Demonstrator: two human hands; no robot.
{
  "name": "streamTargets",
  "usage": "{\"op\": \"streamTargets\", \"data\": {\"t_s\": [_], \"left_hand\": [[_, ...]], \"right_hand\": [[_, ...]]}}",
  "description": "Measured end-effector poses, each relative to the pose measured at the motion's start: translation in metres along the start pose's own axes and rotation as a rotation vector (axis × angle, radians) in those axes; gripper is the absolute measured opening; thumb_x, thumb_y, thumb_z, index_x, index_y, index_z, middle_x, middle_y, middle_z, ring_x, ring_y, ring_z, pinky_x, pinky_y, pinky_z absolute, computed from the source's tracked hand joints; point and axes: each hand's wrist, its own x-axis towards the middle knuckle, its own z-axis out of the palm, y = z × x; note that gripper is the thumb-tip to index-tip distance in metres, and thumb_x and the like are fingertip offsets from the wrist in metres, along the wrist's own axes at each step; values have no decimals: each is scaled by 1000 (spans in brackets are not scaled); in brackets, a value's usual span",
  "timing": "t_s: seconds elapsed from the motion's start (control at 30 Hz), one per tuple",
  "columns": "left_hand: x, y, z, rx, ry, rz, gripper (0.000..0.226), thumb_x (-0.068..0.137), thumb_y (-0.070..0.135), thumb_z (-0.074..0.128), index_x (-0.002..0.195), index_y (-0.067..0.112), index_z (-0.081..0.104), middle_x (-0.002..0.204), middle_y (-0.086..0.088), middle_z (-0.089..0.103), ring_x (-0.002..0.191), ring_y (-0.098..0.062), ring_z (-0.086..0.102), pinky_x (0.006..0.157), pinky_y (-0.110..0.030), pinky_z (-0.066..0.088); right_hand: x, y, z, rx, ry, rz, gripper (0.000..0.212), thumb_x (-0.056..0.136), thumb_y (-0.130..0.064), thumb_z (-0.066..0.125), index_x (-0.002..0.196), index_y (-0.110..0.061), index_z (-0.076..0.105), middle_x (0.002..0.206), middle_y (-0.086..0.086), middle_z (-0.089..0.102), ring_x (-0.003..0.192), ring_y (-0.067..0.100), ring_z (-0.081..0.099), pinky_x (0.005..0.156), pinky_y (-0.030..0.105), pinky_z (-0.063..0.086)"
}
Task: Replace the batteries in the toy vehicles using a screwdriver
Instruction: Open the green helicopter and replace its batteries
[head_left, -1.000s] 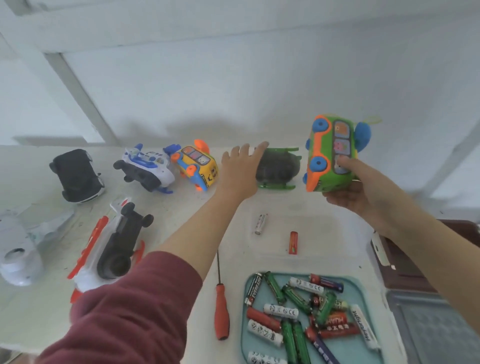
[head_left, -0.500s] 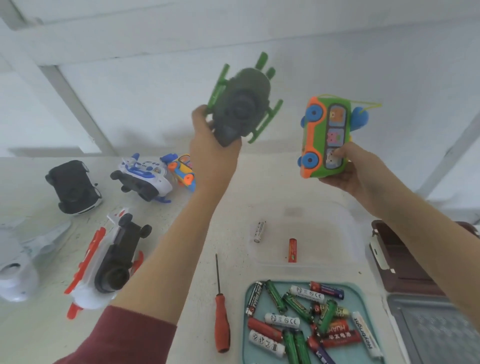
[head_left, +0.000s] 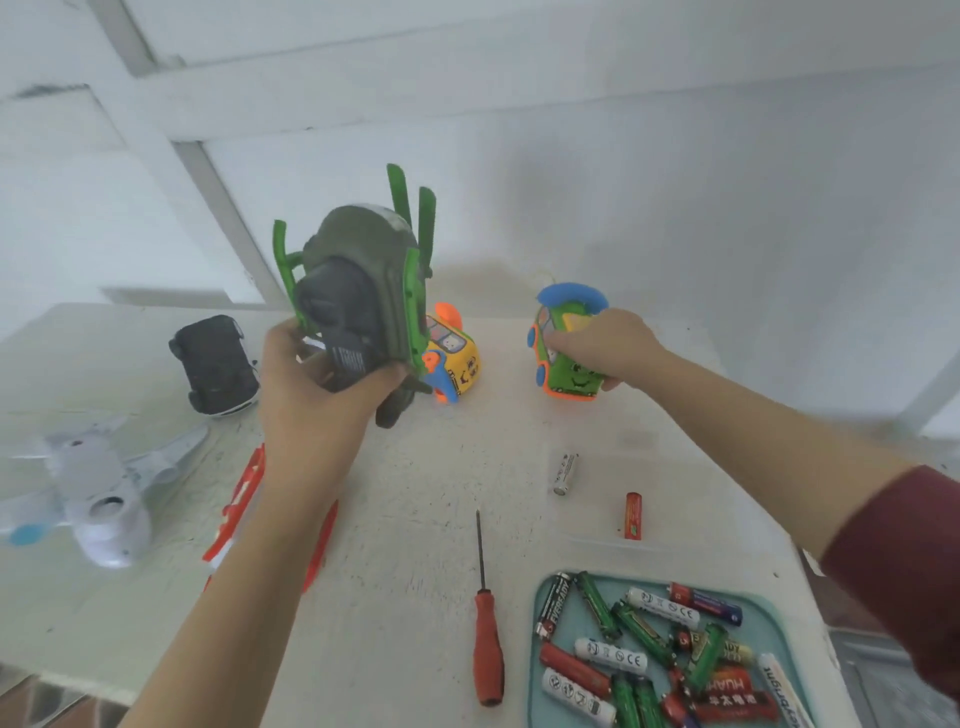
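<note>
Both curled, left hand (head_left: 317, 400) round helicopter (head_left: 361, 254), right hand (head_left: 605, 345) round car (head_left: 571, 382)

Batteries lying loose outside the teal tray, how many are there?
2. The silver battery lies beyond the teal tray, and the red battery lies to its right, nearer the tray. Others may be hidden behind the toys or arms.

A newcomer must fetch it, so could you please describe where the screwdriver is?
Find the teal plastic tray of batteries at the near edge of the white table. Just left of it lies the screwdriver. Its red handle and thin dark shaft distinguish it from the stubby batteries.
</note>
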Motion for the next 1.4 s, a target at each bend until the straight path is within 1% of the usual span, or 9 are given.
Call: {"op": "streamTargets", "data": {"t_s": [0.17,0.3,0.4,0.8,0.93,1.1,1.17,1.27,1.4], "left_hand": [[-8,-9,-14,-57,-1,-53,54,76,-2,75,118,12,44,76,-6,73,55,-26,61,56,-47,49],[-17,-10,-19,-61,-14,-46,48,79,-10,69,116,5,42,65,0,70,46,-16,60,48,-32,49],[-22,-11,-24,-56,-9,-63,50,78,-9,70,118,5,44,63,-2,70,43,-16,57,44,-27,47],[-34,-14,-34,-23,57,-165,48,77,-7,73,99,26,47,68,5,73,44,-7,59,40,-18,43],[-38,-11,-32,-24,55,-173,49,78,-10,71,109,17,45,61,6,70,38,-7,56,36,-18,41],[-41,-9,-30,-24,33,-181,49,78,-10,71,113,12,45,60,4,70,37,-9,54,37,-18,41],[-41,-10,-31,-3,21,-177,47,76,-6,73,109,16,49,65,3,72,47,-12,63,45,-23,47],[-41,-14,-32,56,8,-186,47,70,7,82,110,18,59,73,-1,74,65,-20,72,60,-35,55],[-46,-13,-29,145,32,-218,50,54,32,78,102,24,65,71,0,74,66,-21,72,70,-47,59]], "right_hand": [[13,0,21,-171,-29,24,38,86,-49,60,78,-14,46,82,1,53,67,18,52,53,26,41],[17,-2,30,-86,-90,60,31,91,-40,51,98,-11,49,77,1,52,64,16,53,49,28,43],[20,-4,34,-67,-119,86,19,92,-29,50,94,-10,50,75,4,53,60,19,54,48,28,46],[32,-4,32,-88,-91,82,27,92,-37,55,91,-10,51,75,3,53,68,19,56,52,27,44],[32,-5,32,-92,-90,73,28,91,-36,55,78,-12,48,77,4,55,77,22,58,53,27,44],[26,-3,35,-35,-22,83,46,92,-43,54,115,-3,47,92,8,58,78,23,55,57,31,44],[19,-3,37,55,143,-7,53,93,-40,54,126,-2,36,114,13,54,87,25,52,67,34,40],[-8,-18,37,198,280,-296,40,94,-34,53,122,-7,42,107,7,55,91,20,54,73,27,37],[-69,-43,43,422,32,-478,27,94,-39,54,107,-16,52,86,-8,56,72,4,54,61,11,40]]}}
